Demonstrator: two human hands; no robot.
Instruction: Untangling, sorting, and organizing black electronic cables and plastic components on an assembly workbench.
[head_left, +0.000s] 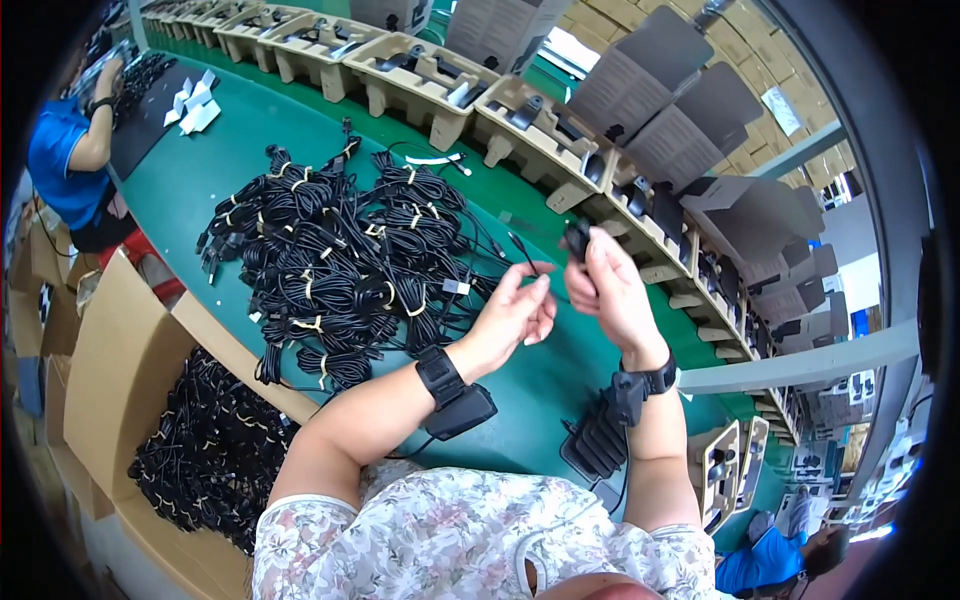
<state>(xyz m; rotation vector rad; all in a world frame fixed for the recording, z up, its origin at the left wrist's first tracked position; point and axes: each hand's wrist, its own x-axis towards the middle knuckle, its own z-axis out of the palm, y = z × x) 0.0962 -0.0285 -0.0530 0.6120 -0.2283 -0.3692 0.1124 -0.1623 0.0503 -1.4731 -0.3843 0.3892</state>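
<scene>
Over the green table, my left hand (512,314) pinches a thin black cable (521,248) between thumb and fingers, its plug end sticking up. Close beside it on the right, my right hand (612,290) is raised and closed around a small black piece (577,238); its exact kind is too small to tell. Left of my hands lies a wide heap of black cables (340,260), coiled in bundles with pale ties. Some loose cable ends trail from the heap toward my left hand.
Moulded pulp trays (420,85) holding black parts stand in a curved row along the far side. Grey open boxes (640,85) stand behind them. A carton (110,370) of black cables sits lower left. Black flat pieces (597,440) lie near my right forearm. Two people in blue work nearby.
</scene>
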